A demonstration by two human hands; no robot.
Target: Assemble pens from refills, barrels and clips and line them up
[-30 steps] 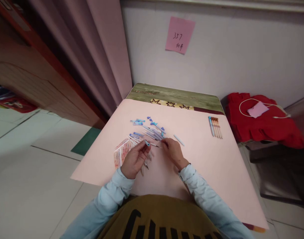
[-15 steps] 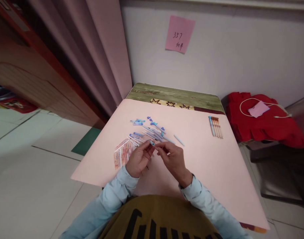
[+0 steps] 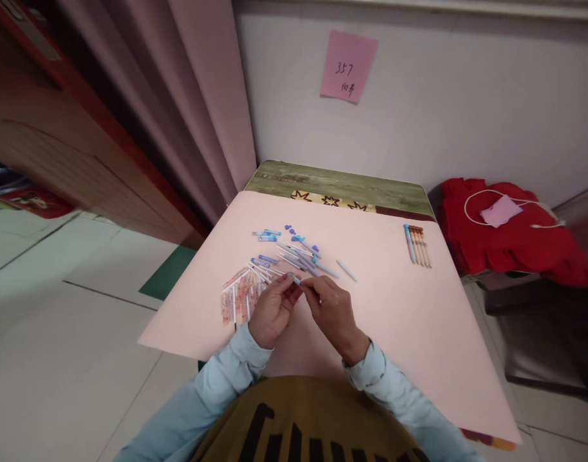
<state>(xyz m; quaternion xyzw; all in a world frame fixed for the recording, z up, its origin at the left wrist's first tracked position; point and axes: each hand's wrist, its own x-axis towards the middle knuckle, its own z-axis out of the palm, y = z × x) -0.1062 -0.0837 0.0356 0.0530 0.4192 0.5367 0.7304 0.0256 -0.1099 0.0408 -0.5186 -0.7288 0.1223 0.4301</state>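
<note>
A small light blue pen part (image 3: 296, 281) is pinched between the thumb and fingers of my left hand (image 3: 271, 309). My right hand (image 3: 335, 314) is closed in a pinch at the right end of that part; what lies between its fingertips is hidden. Just beyond the hands is a pile of blue-grey pen barrels (image 3: 301, 258). White refills (image 3: 260, 273) fan out by my left hand, overlapping orange-pink patterned strips (image 3: 236, 298). Short blue pen pieces (image 3: 266, 236) and dark blue caps (image 3: 290, 229) lie farther back.
One pale blue barrel (image 3: 346, 270) lies apart, right of the pile. Several pens (image 3: 417, 246), one blue and the others brown-topped, stand in a row at the right of the pink-covered table (image 3: 394, 333). Red cloth (image 3: 510, 250) with a white cable is beyond the right edge.
My right fingertips have come up to the end of the light blue part, whose open end showed before. My left hand has shifted slightly to the right.
</note>
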